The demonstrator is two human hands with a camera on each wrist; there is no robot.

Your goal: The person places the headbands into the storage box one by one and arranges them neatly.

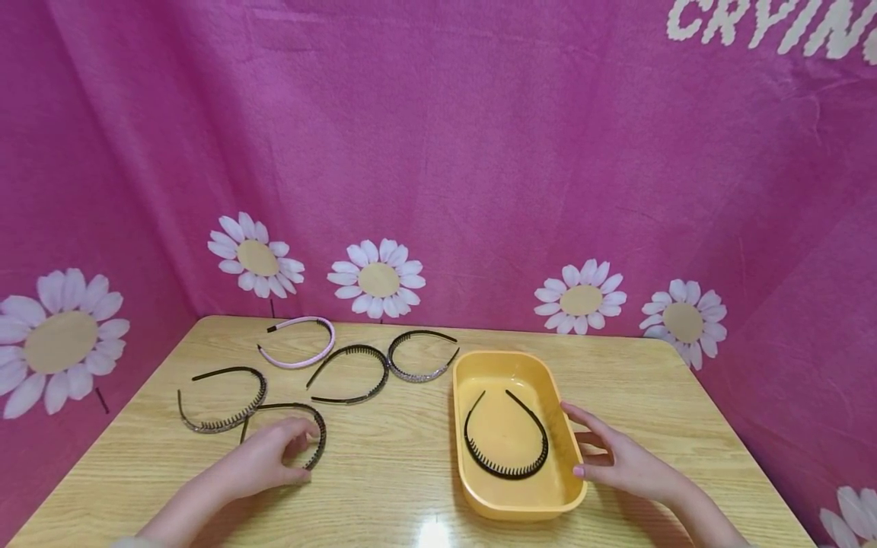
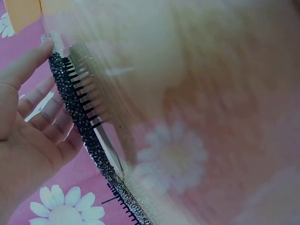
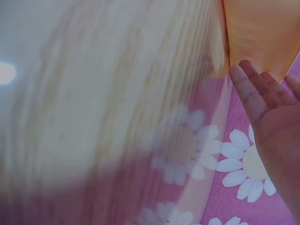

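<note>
My left hand (image 1: pixel 274 457) is low over a dark headband (image 1: pixel 320 441) at the front left of the table, its thumb and fingers parted around the band's curve. In the left wrist view, black sparkling stones cover this headband (image 2: pixel 77 105), comb teeth line its inner side, and the thumb tip is right at it. My right hand (image 1: pixel 620 460) rests against the right side of a yellow tray (image 1: pixel 524 511), fingers nearly straight and thumb by the rim. A black toothed headband (image 1: pixel 507 473) lies inside the tray.
Left of the tray lie a pink headband (image 1: pixel 304 361), a dark headband (image 1: pixel 384 373), a glittery headband (image 1: pixel 418 376) and another glittery one (image 1: pixel 226 424) at far left. Behind the wooden table (image 1: pixel 390 464) hangs a pink cloth (image 1: pixel 425 152) with daisies.
</note>
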